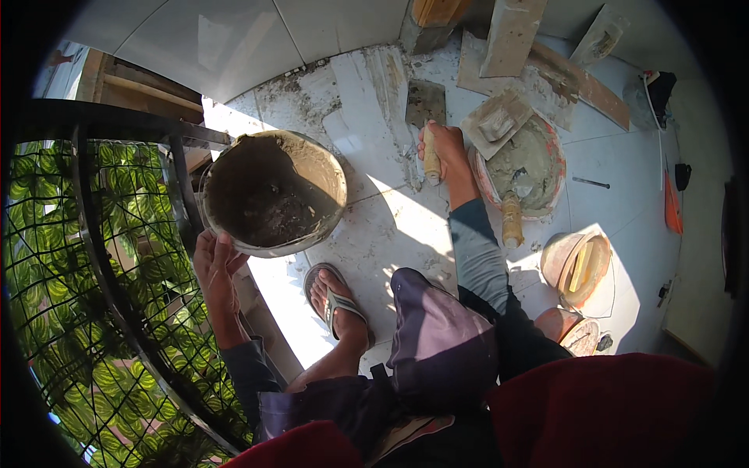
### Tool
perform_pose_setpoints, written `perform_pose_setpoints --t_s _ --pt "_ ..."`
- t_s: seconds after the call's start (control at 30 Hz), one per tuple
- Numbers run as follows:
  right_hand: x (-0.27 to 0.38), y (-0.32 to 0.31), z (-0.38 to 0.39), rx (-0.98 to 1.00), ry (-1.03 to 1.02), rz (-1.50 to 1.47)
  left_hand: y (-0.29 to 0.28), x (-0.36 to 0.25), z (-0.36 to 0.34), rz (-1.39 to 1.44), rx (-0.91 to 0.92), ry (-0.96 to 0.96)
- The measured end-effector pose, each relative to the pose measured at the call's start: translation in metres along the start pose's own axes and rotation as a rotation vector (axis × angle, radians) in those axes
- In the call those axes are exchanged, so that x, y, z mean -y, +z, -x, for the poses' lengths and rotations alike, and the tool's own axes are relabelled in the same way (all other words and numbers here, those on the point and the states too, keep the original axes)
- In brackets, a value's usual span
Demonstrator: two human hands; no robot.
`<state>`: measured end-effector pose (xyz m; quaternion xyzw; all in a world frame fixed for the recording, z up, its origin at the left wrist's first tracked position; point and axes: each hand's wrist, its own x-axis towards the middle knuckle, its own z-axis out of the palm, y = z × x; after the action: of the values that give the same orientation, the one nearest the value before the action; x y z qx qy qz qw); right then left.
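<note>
My left hand (pixel 215 261) grips the near left rim of a round bucket (pixel 331 168), its inside coated with grey-brown cement. The bucket tilts, its mouth facing me. In my right hand (pixel 446 148) is the wooden handle of a trowel (pixel 431 162), held low over the smeared floor. Its blade is hard to make out; a dark grey rectangular patch (pixel 426 104) lies just beyond the fist. Right of that wrist stands a tub of wet mortar (pixel 538 168). A second trowel (pixel 512 222) rests in it, wooden handle toward me. A plastering float (pixel 497 123) lies across its far rim.
A black metal railing with netting (pixel 90 210) runs along the left, leaves behind it. Boards (pixel 511 39) lean at the back. On the right are a nail-like metal rod (pixel 591 182), a tipped bucket (pixel 577 269) and smaller pots (pixel 563 329). My sandalled foot (pixel 337 300) stands below the bucket.
</note>
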<state>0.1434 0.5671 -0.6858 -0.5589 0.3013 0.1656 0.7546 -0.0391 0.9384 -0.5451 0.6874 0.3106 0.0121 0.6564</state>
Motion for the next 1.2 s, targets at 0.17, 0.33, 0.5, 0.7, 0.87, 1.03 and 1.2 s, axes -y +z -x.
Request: perform_pose_setpoints --t_s 0.17,0.33,0.5,0.7,0.87,1.03,1.2 --pt "0.027 0.018 -0.045 -0.020 0.011 0.018 -0.001 -0.003 -0.001 -0.023 0.003 -0.019" --pt "0.028 0.014 -0.067 -0.031 0.006 0.084 0.000 -0.002 -0.002 -0.023 0.005 -0.011" --pt "0.021 0.000 -0.065 -0.039 -0.031 0.189 -0.001 -0.005 -0.001 -0.049 -0.002 -0.009" --pt "-0.004 -0.013 -0.051 0.040 -0.185 0.121 0.010 -0.008 -0.004 -0.065 0.041 0.024" --pt "-0.008 0.010 0.043 0.295 -0.267 0.198 0.014 -0.013 0.000 -0.110 0.001 0.038" --pt "-0.018 0.018 0.088 0.443 -0.575 0.718 0.008 -0.008 -0.001 -0.093 0.002 0.031" --pt "-0.014 0.009 0.047 0.007 -0.837 0.905 0.011 -0.006 -0.001 -0.059 0.014 0.039"
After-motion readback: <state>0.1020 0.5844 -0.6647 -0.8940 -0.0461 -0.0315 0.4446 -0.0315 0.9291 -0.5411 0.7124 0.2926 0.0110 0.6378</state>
